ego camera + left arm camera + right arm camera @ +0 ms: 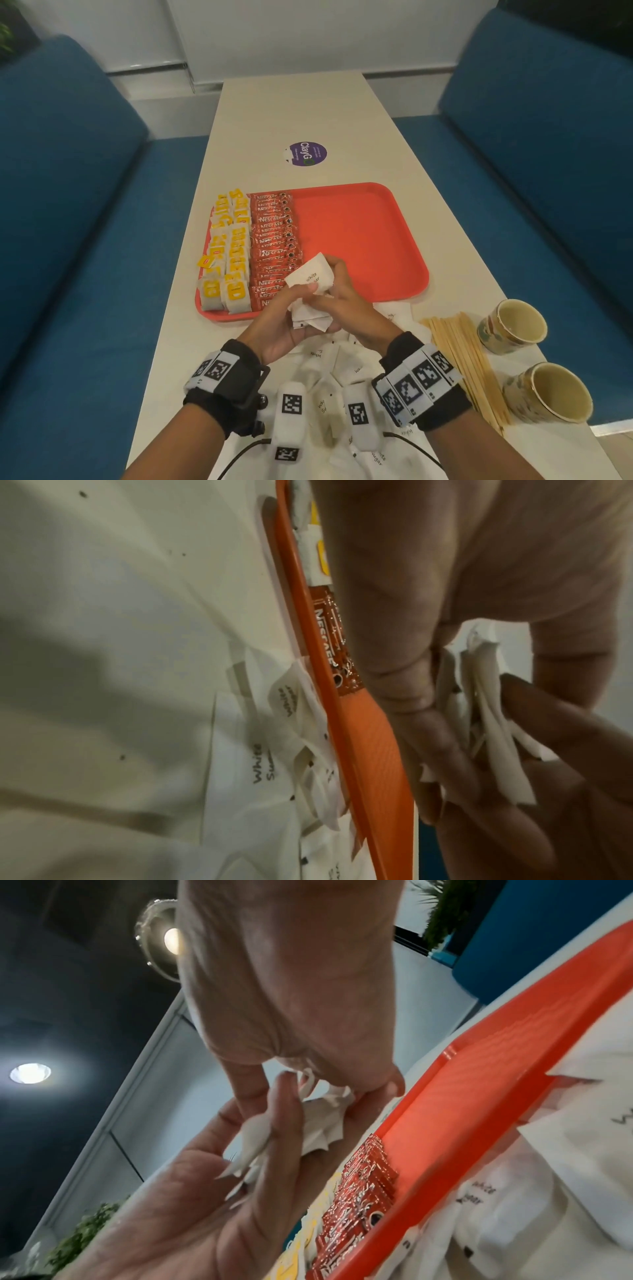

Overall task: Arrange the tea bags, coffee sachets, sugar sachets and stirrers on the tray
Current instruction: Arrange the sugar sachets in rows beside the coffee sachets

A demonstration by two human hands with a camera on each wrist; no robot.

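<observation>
A red tray (359, 240) lies mid-table. Yellow-tagged tea bags (229, 260) fill its left columns, and red Nescafe coffee sachets (274, 240) form a column beside them. Both hands hold a bunch of white sugar sachets (310, 277) above the tray's near edge. My left hand (301, 308) cups the bunch from below with its thumb on top. My right hand (339, 277) grips it from the right. In the left wrist view the bunch (486, 710) fans between the fingers, next to the tray rim (369, 737). Wooden stirrers (466, 359) lie off the tray at the right.
Loose sugar sachets (349, 366) cover the table between the tray and the near edge. Two paper cups (513, 325) (548, 394) stand right of the stirrers. A round purple sticker (305, 154) lies beyond the tray. Blue sofas flank the table.
</observation>
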